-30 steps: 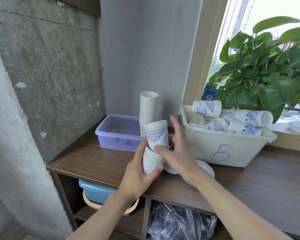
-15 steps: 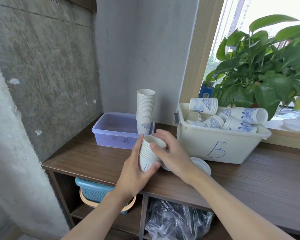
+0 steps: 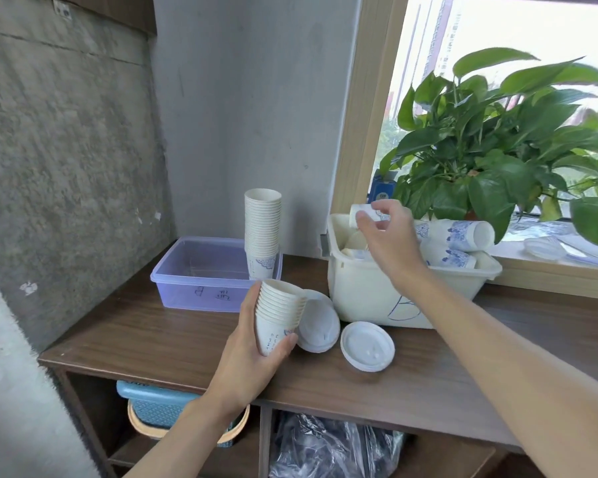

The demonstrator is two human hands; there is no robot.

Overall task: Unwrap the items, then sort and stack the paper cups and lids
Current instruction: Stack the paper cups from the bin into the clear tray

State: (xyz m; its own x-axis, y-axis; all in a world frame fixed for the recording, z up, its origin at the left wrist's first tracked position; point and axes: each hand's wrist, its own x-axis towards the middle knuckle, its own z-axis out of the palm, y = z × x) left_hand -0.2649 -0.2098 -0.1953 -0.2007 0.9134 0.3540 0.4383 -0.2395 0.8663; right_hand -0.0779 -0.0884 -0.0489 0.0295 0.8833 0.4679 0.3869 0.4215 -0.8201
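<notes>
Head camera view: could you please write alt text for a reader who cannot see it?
The person's left hand holds a short nested stack of white paper cups above a dark wooden shelf top, while the right hand grips a blue-patterned paper cup in a cream plastic bin. Two round white plastic lids lie beside the bin.

1. The left grip point(image 3: 252, 353) is held low and close to the body. Its thumb is laid up one side of a cup stack point(image 3: 280, 315), and its fingers are curled round the stack's base from below.
2. The bare left forearm is raised from below this grip.
3. The right grip point(image 3: 390, 239) is held higher and farther out, well right of the left one. Its thumb and curled fingers are closed on a lying cup point(image 3: 366, 215).
4. The bare right arm is stretched nearly straight from behind this grip.
</notes>
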